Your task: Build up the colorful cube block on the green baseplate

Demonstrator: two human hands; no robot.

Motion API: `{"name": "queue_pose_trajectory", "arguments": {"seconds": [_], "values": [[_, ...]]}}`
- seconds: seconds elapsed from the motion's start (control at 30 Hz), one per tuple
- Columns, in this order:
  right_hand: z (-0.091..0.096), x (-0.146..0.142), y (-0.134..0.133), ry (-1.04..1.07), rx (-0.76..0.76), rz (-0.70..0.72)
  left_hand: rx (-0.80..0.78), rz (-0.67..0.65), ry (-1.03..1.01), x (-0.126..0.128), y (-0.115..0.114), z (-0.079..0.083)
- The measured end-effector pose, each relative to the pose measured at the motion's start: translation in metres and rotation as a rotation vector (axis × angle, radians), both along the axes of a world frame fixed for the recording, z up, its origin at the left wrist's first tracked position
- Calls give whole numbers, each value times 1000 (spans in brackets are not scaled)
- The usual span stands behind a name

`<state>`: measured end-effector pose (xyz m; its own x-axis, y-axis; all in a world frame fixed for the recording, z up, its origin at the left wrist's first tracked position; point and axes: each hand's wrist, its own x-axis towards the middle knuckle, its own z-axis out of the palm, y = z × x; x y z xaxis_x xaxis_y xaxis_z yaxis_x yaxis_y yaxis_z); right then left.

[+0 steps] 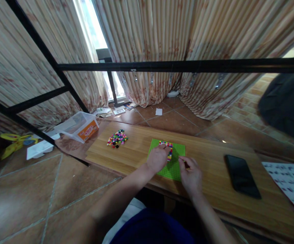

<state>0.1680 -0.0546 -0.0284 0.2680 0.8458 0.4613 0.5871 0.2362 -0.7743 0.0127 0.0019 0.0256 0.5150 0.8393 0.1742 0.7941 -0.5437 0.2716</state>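
A green studded baseplate (175,171) lies on the wooden bench top, with small multicoloured building bricks (171,155) set on it in rows. My left hand (158,157) reaches over the plate, its curled fingers on or just above these bricks. The fingers cover part of the rows, and whatever lies under the fingertips is hidden. At the plate's right edge is my right hand (191,174), thumb and index finger closed in a pinch. Anything between those tips is too small to make out. A heap of loose coloured bricks (117,138) sits to the left on the bench.
A black phone (242,176) and a printed sheet (290,184) lie on the right. Left of the brick heap stands a clear plastic box (79,125) with an orange label. A black metal bar (172,66) crosses above the bench, before curtains (152,34).
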Motion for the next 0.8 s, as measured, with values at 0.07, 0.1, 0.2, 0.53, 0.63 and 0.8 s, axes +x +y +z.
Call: {"name": "queue_pose_trajectory", "arguments": {"seconds": [0.07, 0.1, 0.2, 0.53, 0.63, 0.8], "values": [[0, 0, 1, 3, 2, -3, 13, -6, 3, -1, -1, 1], [0, 0, 1, 2, 2, -1, 18, -10, 2, -1, -1, 1], [0, 0, 2, -4, -6, 8, 29, -16, -4, -1, -2, 2], [-1, -3, 4, -8, -26, 6, 4, -3, -53, 3, -2, -2], [0, -3, 5, -8, -30, 2, 16, 10, -45, 4, -3, -4], [3, -4, 7, -16, -29, 8, 61, 35, -33, 2, -6, -7]]}}
